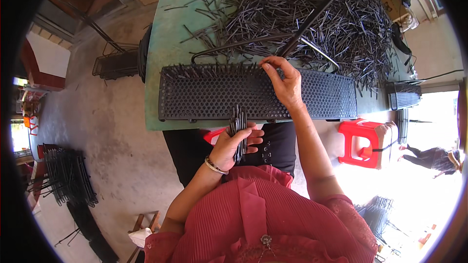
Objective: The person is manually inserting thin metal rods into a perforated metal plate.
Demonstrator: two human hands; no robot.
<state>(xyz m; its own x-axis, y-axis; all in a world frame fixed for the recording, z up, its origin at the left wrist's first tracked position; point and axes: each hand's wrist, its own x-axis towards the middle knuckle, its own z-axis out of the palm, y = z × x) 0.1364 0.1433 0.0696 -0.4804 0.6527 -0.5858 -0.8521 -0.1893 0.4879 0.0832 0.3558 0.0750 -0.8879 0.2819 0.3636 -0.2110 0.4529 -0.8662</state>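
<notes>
My left hand [230, 147] is wrapped around a bundle of thin dark sticks [238, 129], held upright in front of the near edge of a black perforated panel [219, 95]. The panel is long and full of round holes. Dark sticks [209, 70] stand close together in its far rows, from the left end to about the middle. At the right end of these sticks, my right hand [285, 80] has thumb and forefinger pinched together over the panel. Whatever lies between those fingertips is too small to make out.
A big heap of loose dark sticks [312, 17] covers much of the green table [163, 44] beyond the panel. A dark metal rod [319, 12] slants over the heap. A red stool [348, 141] stands at right; stacked black racks [70, 175] at left.
</notes>
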